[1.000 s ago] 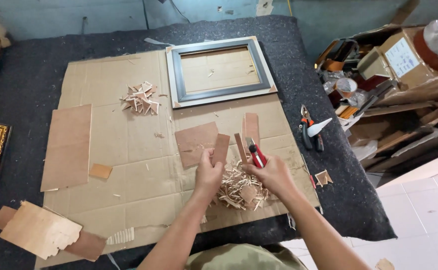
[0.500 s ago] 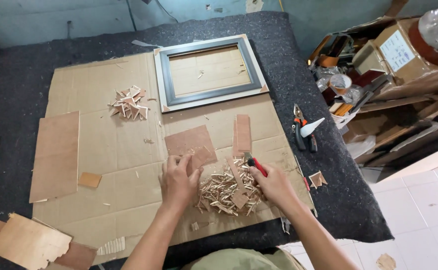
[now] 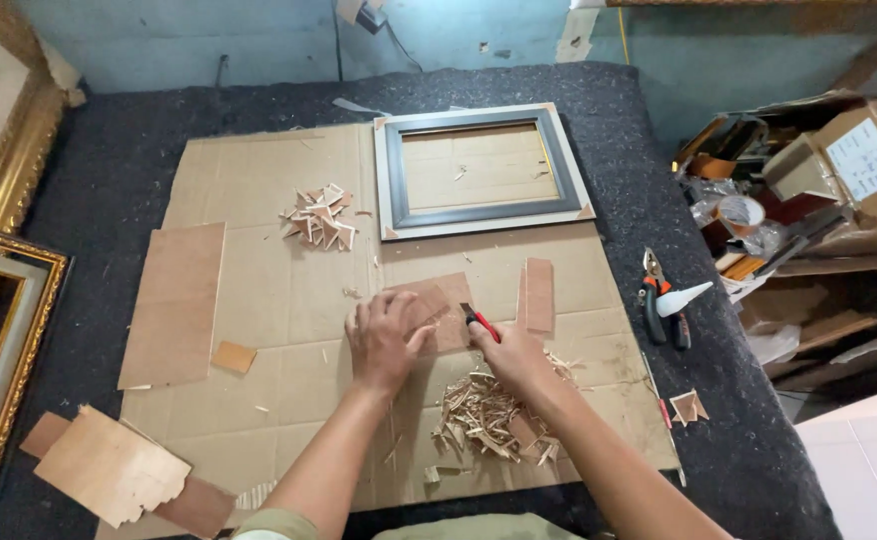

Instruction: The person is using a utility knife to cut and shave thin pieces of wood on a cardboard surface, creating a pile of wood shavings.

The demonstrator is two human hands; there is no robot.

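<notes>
From my view over the worktop, my left hand (image 3: pixel 387 340) lies flat, fingers spread, pressing down on the small brown rectangular sheet of thin board (image 3: pixel 443 312) near the middle of the big flattened corrugated cardboard mat (image 3: pixel 289 290); its grip is open, a palm hold rather than a pinch. My right hand (image 3: pixel 512 352) sits just to the right of it, closed around the red-and-black utility knife (image 3: pixel 480 322), whose tip points up and to the left and touches the sheet's right part. So the sheet lies directly far-left of the blade, touching it, and its long side runs left to right, across the line of the knife. The left hand is on the sheet; the right reaches it only through the blade. A heap of pale wood offcuts (image 3: pixel 489 418) lies just near of the right hand, and a narrow brown strip (image 3: pixel 538 295) stands just to the right.
</notes>
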